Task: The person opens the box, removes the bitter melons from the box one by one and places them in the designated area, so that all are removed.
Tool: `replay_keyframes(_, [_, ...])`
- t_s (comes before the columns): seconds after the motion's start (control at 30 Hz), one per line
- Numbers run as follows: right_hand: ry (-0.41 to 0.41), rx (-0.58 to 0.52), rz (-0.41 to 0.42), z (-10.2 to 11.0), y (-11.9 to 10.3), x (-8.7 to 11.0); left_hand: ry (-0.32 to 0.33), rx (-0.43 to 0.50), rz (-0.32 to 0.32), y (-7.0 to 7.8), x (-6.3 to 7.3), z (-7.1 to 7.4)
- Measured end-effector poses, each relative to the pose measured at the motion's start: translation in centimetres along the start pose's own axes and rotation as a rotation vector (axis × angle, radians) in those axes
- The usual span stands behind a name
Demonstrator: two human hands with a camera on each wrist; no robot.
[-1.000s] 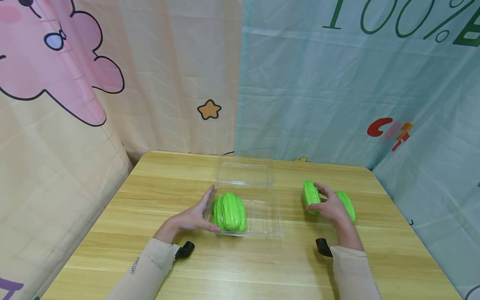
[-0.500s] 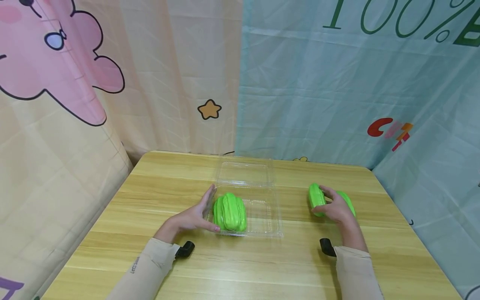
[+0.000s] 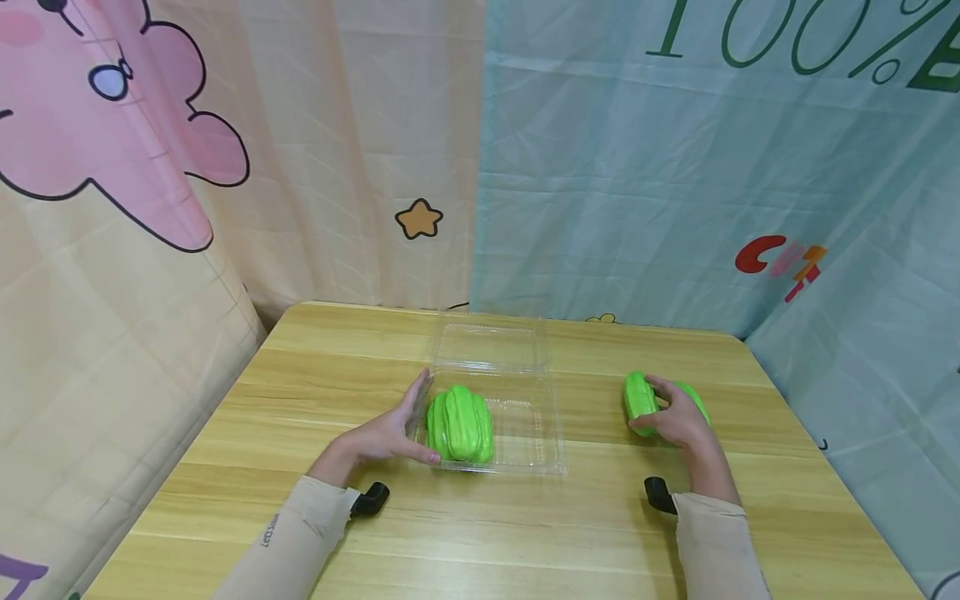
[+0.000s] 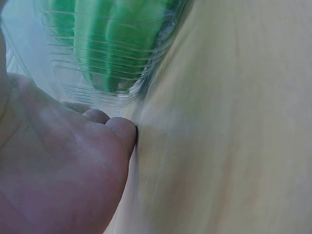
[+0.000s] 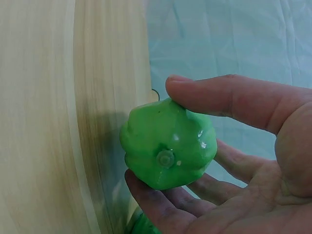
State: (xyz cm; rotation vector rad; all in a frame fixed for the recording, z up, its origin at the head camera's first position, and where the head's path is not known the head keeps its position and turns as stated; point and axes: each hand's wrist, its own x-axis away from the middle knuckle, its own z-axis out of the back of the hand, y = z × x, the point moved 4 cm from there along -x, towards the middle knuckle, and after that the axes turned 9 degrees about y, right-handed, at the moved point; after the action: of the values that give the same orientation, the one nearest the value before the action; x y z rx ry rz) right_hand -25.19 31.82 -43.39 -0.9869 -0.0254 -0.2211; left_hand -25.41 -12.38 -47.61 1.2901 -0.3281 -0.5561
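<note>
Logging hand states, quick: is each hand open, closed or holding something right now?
Left hand: open, at the side of the clear container.
Right hand: holding a ribbed green piece between thumb and fingers.

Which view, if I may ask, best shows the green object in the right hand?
The right wrist view: the green object appears large and end-on. The head view shows it smaller, partly covered by the right hand; left wrist doesn't show it.

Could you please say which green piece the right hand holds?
The left piece of the two outside the clear container; the other piece lies partly hidden behind the right hand.
</note>
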Motion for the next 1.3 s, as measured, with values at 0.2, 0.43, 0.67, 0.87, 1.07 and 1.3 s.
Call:
replay_keyframes(0.2, [0.005, 0.008, -0.009, 0.0, 0.3, -0.2, 0.003, -0.003, -0.006, 0.1, 0.1, 0.0])
replay_keyframes(0.43, [-0.002, 0.011, -0.028, -0.2, 0.7, -0.3, 0.0, -0.018, -0.007, 0.0, 0.0, 0.1])
replay_keyframes(0.67, [-0.005, 0.02, -0.037, -0.1, 1.0, -0.5, 0.007, -0.021, 0.02, -0.3, 0.0, 0.2])
replay_keyframes(0.87, [0.001, 0.026, -0.023, 0.0, 1.1, -0.5, 0.003, -0.015, 0.012, -0.1, 0.0, 0.1])
replay_keyframes(1.07, [0.006, 0.028, -0.028, 0.1, 1.2, -0.5, 0.005, -0.023, 0.011, -0.1, 0.0, 0.1])
replay_keyframes(1.3, [0.009, 0.04, -0.033, 0.1, 1.1, -0.4, 0.004, -0.011, 0.0, 0.0, 0.0, 0.1])
